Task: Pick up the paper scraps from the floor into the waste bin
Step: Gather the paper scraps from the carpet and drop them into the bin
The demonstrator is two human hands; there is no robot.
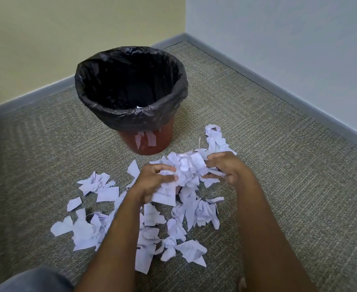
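While fingers [163, 177] clutch crumpled scraps [189, 167], ribbed carpet [278, 165]

The waste bin [148, 142] stands behind the paper scraps [152, 216] on the carpet [278, 165].

Both hands [152, 180] [226, 167] grip scrap bundle [189, 167] nr bin [131, 91]; more scraps [85, 230] on carpet.

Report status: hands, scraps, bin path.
Left hand and right hand gripping one paper bundle between them. Many scraps left on carpet. Waste bin ahead, nothing between.
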